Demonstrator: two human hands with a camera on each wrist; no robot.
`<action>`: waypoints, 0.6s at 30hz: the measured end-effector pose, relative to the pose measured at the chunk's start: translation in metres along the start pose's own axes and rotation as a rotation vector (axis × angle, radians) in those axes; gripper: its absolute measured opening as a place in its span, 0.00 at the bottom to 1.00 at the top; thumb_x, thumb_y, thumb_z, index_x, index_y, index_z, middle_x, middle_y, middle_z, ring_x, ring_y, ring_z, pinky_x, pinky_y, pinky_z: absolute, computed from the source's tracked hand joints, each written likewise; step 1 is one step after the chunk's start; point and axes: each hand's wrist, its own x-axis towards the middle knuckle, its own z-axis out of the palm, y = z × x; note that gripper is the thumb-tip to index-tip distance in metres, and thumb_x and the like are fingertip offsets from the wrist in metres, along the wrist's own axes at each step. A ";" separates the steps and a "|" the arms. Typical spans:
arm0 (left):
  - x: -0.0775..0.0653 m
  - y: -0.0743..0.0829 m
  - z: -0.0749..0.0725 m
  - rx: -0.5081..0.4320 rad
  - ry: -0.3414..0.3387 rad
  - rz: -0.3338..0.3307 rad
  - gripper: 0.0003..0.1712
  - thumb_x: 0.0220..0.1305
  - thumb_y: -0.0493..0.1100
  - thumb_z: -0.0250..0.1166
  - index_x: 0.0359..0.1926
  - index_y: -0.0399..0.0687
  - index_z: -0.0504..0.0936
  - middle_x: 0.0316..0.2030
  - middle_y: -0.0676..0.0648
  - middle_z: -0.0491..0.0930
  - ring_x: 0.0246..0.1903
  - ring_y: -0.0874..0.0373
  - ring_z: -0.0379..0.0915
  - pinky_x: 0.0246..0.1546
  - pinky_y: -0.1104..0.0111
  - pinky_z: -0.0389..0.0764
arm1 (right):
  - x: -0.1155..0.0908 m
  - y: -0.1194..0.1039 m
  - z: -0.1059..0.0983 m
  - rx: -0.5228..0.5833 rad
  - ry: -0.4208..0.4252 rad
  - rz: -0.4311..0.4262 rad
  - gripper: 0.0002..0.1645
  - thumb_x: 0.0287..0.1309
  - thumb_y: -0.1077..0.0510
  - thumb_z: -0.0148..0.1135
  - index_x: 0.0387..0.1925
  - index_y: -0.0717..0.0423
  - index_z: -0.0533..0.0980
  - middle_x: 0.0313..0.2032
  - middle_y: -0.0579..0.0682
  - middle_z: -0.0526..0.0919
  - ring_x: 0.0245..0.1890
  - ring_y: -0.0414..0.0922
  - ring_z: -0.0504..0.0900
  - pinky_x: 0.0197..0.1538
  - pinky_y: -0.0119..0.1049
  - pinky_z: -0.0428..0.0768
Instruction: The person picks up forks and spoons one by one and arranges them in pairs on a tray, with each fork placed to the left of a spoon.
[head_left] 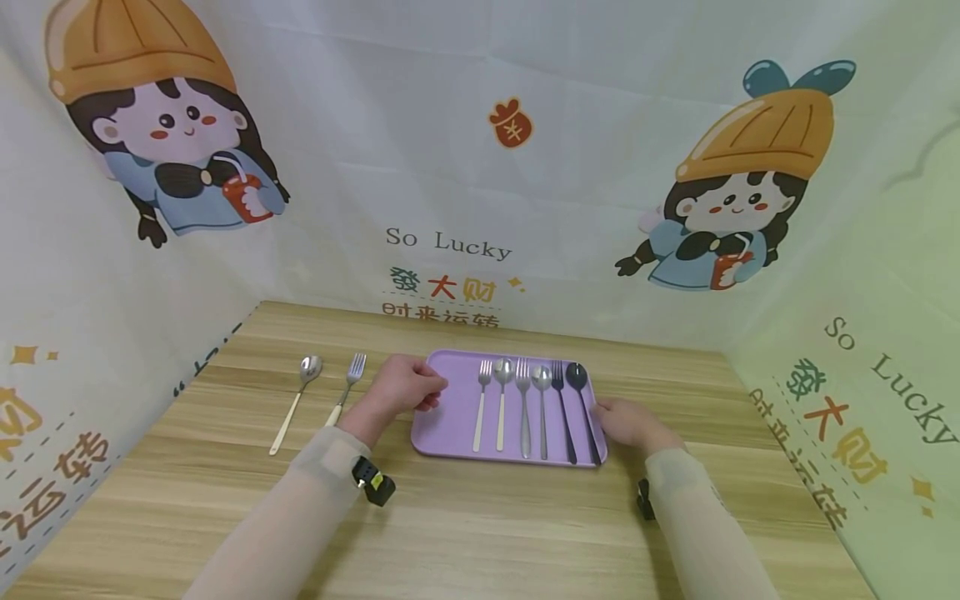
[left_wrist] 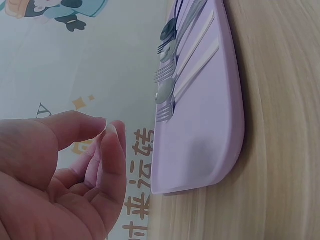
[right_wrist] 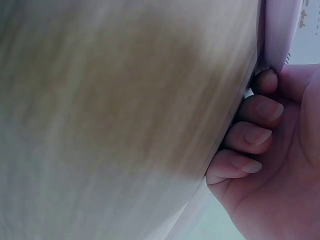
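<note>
A lilac tray point(head_left: 450, 433) lies on the table, seen also in the left wrist view. At its right edge my right hand point(head_left: 630, 421) pinches the rim between thumb and index finger; the other fingers are curled against the table. My left hand point(head_left: 405, 383) hovers by the tray's left edge, thumb and index tips meeting, nothing visible between them. Across the tray lie a cream-handled fork point(head_left: 479, 408), a cream-handled spoon point(head_left: 501, 417), a silver fork point(head_left: 524, 417), a silver spoon point(head_left: 542, 412), a black fork point(head_left: 564, 412) and a black spoon point(head_left: 577, 376).
Left of the tray, a cream-handled spoon point(head_left: 292, 410) and a cream-handled fork point(head_left: 352, 375) rest on the wooden table point(head_left: 495, 533). The left forearm partly covers that fork's handle. A printed cloth point(head_left: 465, 183) hangs behind the table and along both sides.
</note>
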 end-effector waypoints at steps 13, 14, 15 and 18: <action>-0.002 0.004 -0.004 0.017 -0.011 0.009 0.09 0.74 0.38 0.69 0.44 0.32 0.87 0.32 0.43 0.88 0.30 0.58 0.83 0.39 0.64 0.90 | 0.001 -0.002 -0.002 0.005 -0.010 0.013 0.36 0.86 0.46 0.37 0.79 0.65 0.68 0.76 0.73 0.70 0.78 0.75 0.66 0.80 0.70 0.63; -0.002 0.004 -0.004 0.018 -0.011 0.010 0.09 0.74 0.38 0.69 0.45 0.32 0.87 0.33 0.43 0.88 0.30 0.58 0.83 0.39 0.65 0.89 | 0.001 -0.002 -0.001 0.006 -0.010 0.013 0.36 0.86 0.46 0.37 0.79 0.65 0.68 0.76 0.73 0.70 0.78 0.75 0.66 0.80 0.70 0.63; -0.002 0.004 -0.004 0.017 -0.012 0.010 0.10 0.74 0.38 0.68 0.46 0.32 0.87 0.33 0.43 0.88 0.30 0.58 0.83 0.38 0.66 0.89 | 0.001 -0.002 -0.001 0.005 -0.010 0.011 0.36 0.86 0.46 0.38 0.79 0.65 0.68 0.76 0.73 0.70 0.78 0.75 0.66 0.80 0.70 0.63; -0.003 0.004 -0.005 0.014 -0.015 0.009 0.12 0.74 0.38 0.68 0.48 0.30 0.87 0.33 0.43 0.88 0.30 0.58 0.83 0.38 0.66 0.89 | 0.001 -0.002 -0.001 0.001 -0.011 0.007 0.35 0.86 0.46 0.38 0.79 0.65 0.68 0.76 0.73 0.71 0.78 0.75 0.66 0.80 0.70 0.63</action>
